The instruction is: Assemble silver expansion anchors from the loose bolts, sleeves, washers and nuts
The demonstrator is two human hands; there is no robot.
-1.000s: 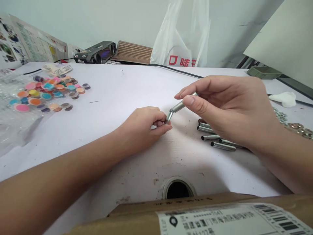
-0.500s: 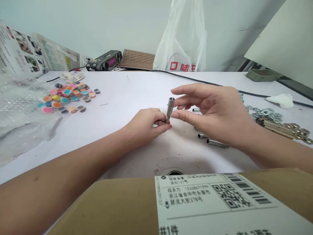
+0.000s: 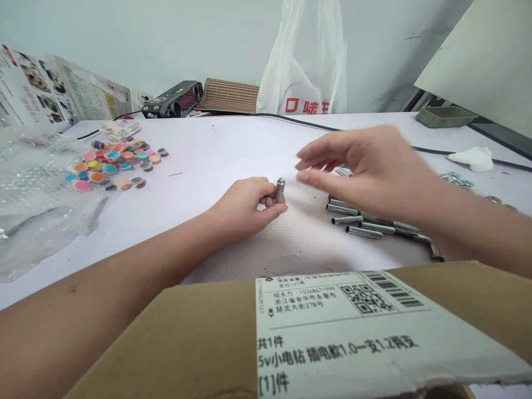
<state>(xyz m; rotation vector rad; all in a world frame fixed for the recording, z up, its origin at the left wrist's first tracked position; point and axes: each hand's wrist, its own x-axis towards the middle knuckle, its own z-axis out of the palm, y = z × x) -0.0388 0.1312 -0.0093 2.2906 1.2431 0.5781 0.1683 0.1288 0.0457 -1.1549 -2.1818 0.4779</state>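
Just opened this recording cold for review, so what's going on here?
A person's left hand pinches a small metal cylinder upright between thumb and fingers. The right hand, apart from it, is open near a group of metal tubes. Colored discs lie on the far left, and a labeled cardboard box is in the foreground.

The label (image 3: 332, 335) on the cardboard box (image 3: 183, 332) reads "共1件" and "5v小电钻"; the plastic bag (image 3: 305, 91) shows "口味".

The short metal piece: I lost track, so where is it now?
Near the centre of the head view, the short metal piece stands nearly upright in the left hand, left of the metal tubes.
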